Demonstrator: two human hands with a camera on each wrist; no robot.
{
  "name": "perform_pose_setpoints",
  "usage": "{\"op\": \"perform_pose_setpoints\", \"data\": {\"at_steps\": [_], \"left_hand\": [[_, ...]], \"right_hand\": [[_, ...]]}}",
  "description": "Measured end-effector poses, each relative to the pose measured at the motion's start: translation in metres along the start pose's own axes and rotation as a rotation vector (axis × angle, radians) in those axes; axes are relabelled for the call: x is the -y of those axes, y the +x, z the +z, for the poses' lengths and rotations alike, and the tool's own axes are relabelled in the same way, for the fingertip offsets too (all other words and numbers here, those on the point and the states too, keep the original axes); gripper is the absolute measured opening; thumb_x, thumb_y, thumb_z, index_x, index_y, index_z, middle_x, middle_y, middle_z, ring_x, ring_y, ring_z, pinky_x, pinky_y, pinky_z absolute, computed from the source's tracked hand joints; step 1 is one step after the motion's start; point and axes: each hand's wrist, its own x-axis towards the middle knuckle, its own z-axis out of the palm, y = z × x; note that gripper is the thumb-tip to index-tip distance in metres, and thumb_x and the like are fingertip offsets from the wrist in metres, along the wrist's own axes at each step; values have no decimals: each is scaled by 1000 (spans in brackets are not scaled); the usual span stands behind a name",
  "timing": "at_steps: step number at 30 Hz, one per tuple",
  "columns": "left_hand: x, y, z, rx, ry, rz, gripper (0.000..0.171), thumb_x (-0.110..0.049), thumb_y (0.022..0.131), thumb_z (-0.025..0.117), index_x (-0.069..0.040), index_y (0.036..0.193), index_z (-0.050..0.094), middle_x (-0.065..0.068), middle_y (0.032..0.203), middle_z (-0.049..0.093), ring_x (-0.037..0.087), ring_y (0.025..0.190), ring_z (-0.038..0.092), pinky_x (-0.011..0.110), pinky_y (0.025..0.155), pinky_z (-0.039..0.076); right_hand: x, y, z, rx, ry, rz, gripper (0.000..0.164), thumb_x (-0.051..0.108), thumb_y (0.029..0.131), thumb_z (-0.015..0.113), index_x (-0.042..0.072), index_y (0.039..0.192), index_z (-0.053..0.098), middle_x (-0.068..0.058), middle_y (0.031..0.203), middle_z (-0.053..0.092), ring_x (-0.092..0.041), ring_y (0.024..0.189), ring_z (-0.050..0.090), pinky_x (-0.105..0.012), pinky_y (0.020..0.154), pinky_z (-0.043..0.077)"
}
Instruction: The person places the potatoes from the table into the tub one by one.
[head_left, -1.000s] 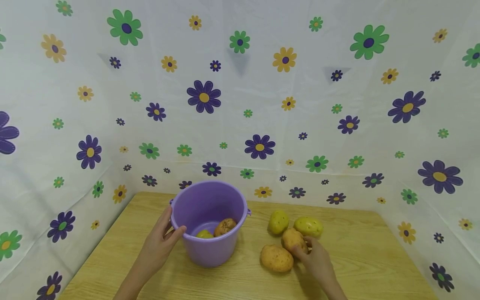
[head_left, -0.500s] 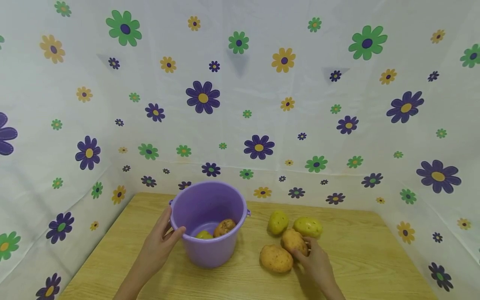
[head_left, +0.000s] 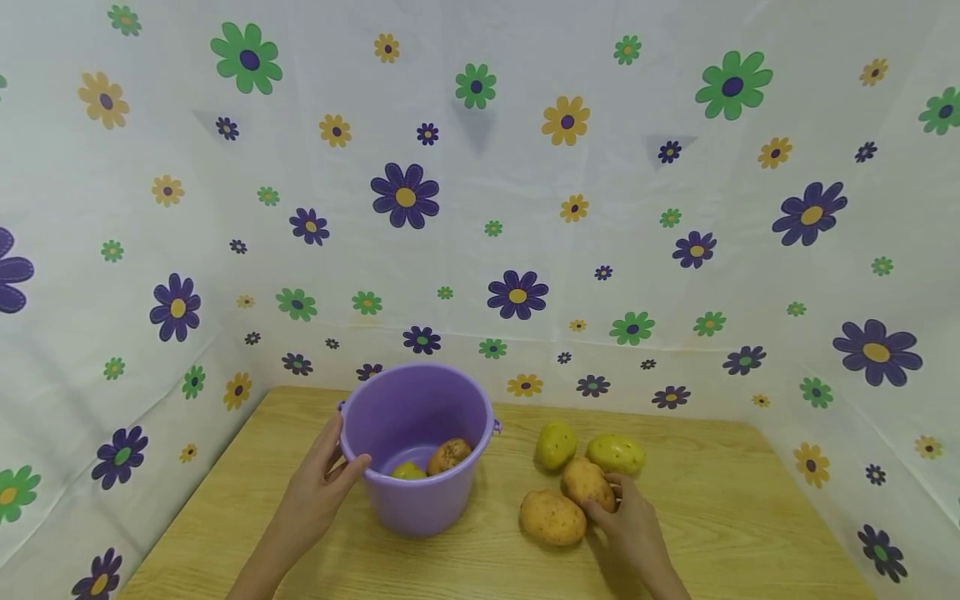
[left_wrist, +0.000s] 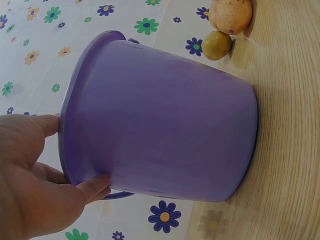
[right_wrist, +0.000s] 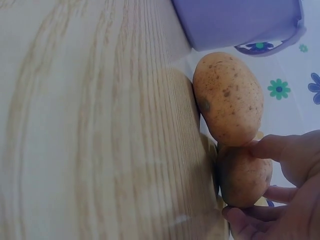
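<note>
The potato (head_left: 587,484), probably firm, fairly light, dry-skinned and best held round its sides, sits on the surface (head_left: 735,517) pinched by the right grip (head_left: 633,523), just beside one larger potato (head_left: 552,517) and two yellow-green fruits (head_left: 615,454), while the left grip (head_left: 318,482) holds one purple bucket (head_left: 423,510) by its rim, one brownish potato (head_left: 450,456) and one greenish fruit (head_left: 408,470) showing inside.
</note>
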Motion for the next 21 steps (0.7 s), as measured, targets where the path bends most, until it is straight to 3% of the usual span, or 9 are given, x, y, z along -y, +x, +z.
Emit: {"op": "perform_pose_setpoints", "data": {"at_steps": [10, 21], "left_hand": [[0, -1, 1, -2, 20, -9, 82, -28, 106, 62, -1, 165, 11, 20, 171, 7, 46, 151, 24, 36, 116, 35], [0, -1, 2, -6, 21, 2, 81, -27, 106, 62, -2, 165, 12, 20, 171, 8, 47, 151, 25, 37, 115, 37]], "right_hand": [[-2, 1, 0, -9, 10, 19, 58, 22, 90, 82, -10, 130, 56, -27, 112, 69, -40, 103, 67, -53, 84, 61], [1, 0, -7, -33, 23, 30, 61, 24, 89, 81, -10, 131, 54, -34, 119, 66, -46, 108, 65, -58, 91, 58]]}}
